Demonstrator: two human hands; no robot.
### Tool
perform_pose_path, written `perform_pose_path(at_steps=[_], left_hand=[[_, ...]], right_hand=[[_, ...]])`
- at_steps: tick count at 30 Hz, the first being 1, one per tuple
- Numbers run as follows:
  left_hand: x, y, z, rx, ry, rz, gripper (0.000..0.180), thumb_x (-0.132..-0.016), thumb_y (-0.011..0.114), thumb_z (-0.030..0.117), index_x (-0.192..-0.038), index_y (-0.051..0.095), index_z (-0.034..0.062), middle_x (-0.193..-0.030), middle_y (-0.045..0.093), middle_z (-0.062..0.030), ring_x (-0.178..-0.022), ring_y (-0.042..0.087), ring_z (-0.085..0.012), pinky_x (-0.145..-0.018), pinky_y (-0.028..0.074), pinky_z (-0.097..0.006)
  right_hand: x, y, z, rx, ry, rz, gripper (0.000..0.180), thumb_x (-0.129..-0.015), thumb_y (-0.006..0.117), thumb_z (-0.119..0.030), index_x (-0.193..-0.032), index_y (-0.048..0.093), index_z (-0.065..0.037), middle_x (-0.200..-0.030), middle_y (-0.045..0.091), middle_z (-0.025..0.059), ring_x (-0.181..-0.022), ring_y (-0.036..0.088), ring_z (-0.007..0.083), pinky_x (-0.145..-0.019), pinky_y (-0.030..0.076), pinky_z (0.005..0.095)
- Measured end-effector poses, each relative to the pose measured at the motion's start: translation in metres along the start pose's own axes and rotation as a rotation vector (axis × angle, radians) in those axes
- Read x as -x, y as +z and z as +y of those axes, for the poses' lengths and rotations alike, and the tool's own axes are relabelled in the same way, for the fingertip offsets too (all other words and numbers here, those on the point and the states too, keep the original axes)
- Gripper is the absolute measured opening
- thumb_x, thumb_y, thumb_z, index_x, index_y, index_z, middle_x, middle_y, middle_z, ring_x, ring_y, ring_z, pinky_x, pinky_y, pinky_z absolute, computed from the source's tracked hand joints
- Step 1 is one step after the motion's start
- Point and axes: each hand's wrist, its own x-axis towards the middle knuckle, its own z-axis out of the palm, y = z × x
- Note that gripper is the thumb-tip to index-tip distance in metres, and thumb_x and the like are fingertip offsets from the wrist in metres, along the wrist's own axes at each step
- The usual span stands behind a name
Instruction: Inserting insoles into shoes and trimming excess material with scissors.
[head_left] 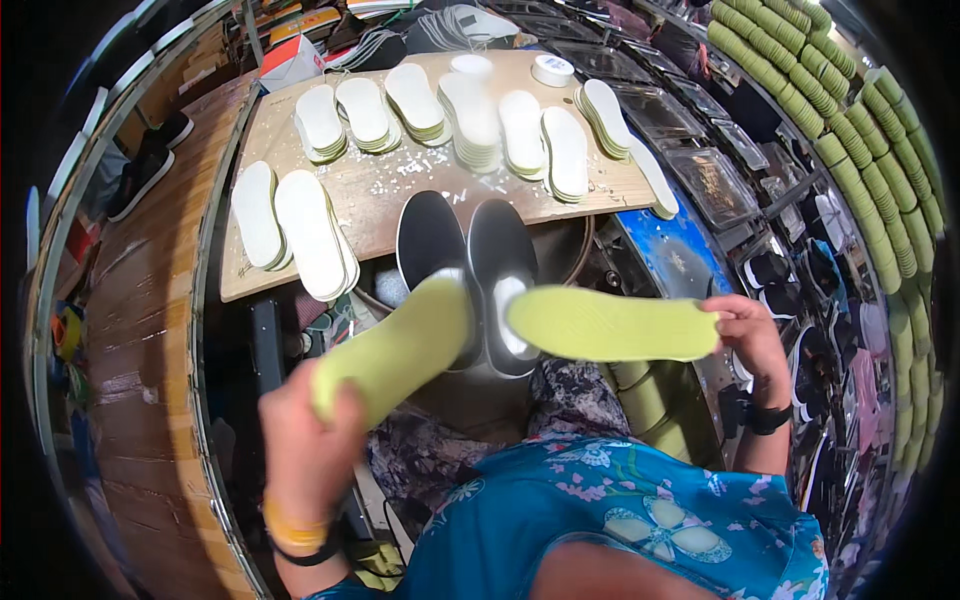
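Two green insoles are in the hands, one in each. The left hand point(300, 440) is closed around the end of the left insole point(395, 350), which points up and to the right and is a little blurred. Its far tip lies over the left shoe point(430, 245), at the shoe's near end. The right hand point(745, 335) pinches with the fingers the right end of the right insole point(610, 325), which lies almost level. Its free tip reaches the right shoe point(500, 250) and covers part of that shoe's near end.

Both dark shoes stand side by side, toes away from the person, just below the near edge of the wooden board point(400, 185). If the insoles touch the shoes or only hang above them, I cannot tell.

On the board, behind the shoes, many stacks of white insoles point(470, 110) lie in rows. Two more white stacks point(290, 225) are on the board to the left of the shoes. A white tape roll point(552, 70) stands at the far edge of the board. To the right of the shoes, well apart, long rows of green insole bundles point(870, 150) run along the side.
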Motion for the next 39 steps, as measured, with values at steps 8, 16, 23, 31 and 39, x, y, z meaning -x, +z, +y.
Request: perform_pose_path(at_steps=[8,16,23,31,39], left_hand=[[0.047,0.088,0.038,-0.676,0.391,-0.51,0.033,-0.073,0.052,0.011,-0.103,0.053,-0.0026,-0.103,0.051,-0.0154,-0.096,0.052,-0.0281,-0.072,0.05,-0.035],[0.009,0.096,-0.019,-0.868,0.518,-0.397,0.019,-0.072,0.05,0.009,-0.089,0.054,0.0008,-0.089,0.051,-0.0132,-0.09,0.051,-0.0269,-0.073,0.044,-0.032],[-0.05,0.127,-0.067,-0.887,0.707,-0.243,0.016,-0.07,0.055,0.012,-0.083,0.057,0.0029,-0.086,0.054,-0.0127,-0.089,0.053,-0.0257,-0.074,0.046,-0.034],[-0.084,0.144,-0.063,-0.91,0.526,-0.805,0.01,-0.073,0.057,0.011,-0.072,0.066,0.0068,-0.076,0.063,-0.0116,-0.074,0.064,-0.0265,-0.062,0.051,-0.037],[-0.111,0.165,-0.053,-0.806,0.486,-1.041,0.016,-0.071,0.06,0.012,-0.08,0.068,0.0011,-0.085,0.065,-0.0197,-0.084,0.064,-0.0329,-0.076,0.052,-0.038]], right_hand=[[0.047,0.154,-0.002,0.929,-1.727,-0.216,0.03,-0.073,0.061,-0.014,-0.102,0.062,-0.005,-0.101,0.06,0.009,-0.087,0.06,0.02,-0.075,0.049,0.0279],[-0.024,0.165,0.036,0.952,-1.826,-0.347,0.035,-0.071,0.055,-0.015,-0.104,0.058,-0.005,-0.098,0.056,0.0101,-0.079,0.057,0.0188,-0.064,0.048,0.0277],[-0.075,0.171,0.038,1.091,-1.656,-0.303,0.023,-0.07,0.055,-0.014,-0.092,0.058,-0.008,-0.099,0.059,0.0066,-0.084,0.058,0.0223,-0.071,0.048,0.0321],[-0.079,0.195,0.004,1.291,-1.317,-0.283,0.011,-0.064,0.061,-0.017,-0.072,0.062,-0.009,-0.07,0.06,0.0055,-0.075,0.06,0.0204,-0.069,0.048,0.0339],[-0.112,0.21,0.031,1.283,-0.6,-0.981,0.017,-0.066,0.061,-0.013,-0.079,0.067,-0.004,-0.079,0.065,0.0174,-0.072,0.063,0.0322,-0.063,0.05,0.0385]])
